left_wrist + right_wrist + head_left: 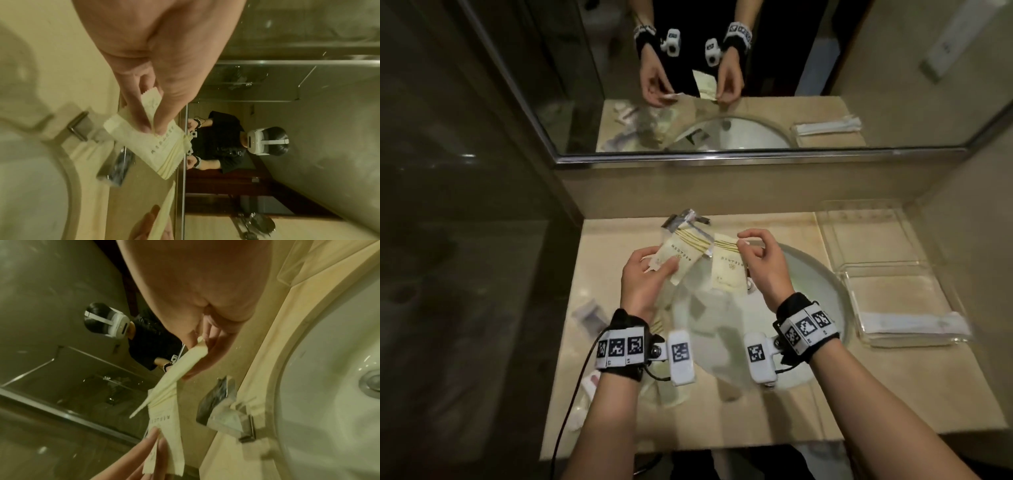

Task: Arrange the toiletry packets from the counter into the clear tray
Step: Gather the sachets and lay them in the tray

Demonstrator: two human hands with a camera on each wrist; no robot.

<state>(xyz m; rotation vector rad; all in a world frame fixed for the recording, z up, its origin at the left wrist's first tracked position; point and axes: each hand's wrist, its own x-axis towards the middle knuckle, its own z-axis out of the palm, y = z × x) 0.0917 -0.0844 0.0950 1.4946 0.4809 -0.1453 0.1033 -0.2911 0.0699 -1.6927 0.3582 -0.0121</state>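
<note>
We've got one cream packet (675, 256) pinched in the left hand (643, 284), another packet (728, 270) pinched at its top edge by the right hand (763, 263), both above the sink (822, 284). Clear tray (839, 240) lies right of the sink; right hand nearer, its packet hanging long axis down.

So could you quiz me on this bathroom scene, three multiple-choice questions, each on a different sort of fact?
1. Where is the clear tray?
A. right of the sink
B. inside the sink
C. left of the sink

2. What colour are the stripes on the held packets?
A. blue
B. gold
C. red

3. What is the right hand doing?
A. lying flat on the counter
B. turning the tap
C. pinching a packet

Answers: 1 A, it sits on the counter beside the basin. 2 B, gold lines cross the left hand's packet too. 3 C, fingertips grip its top edge.
</note>
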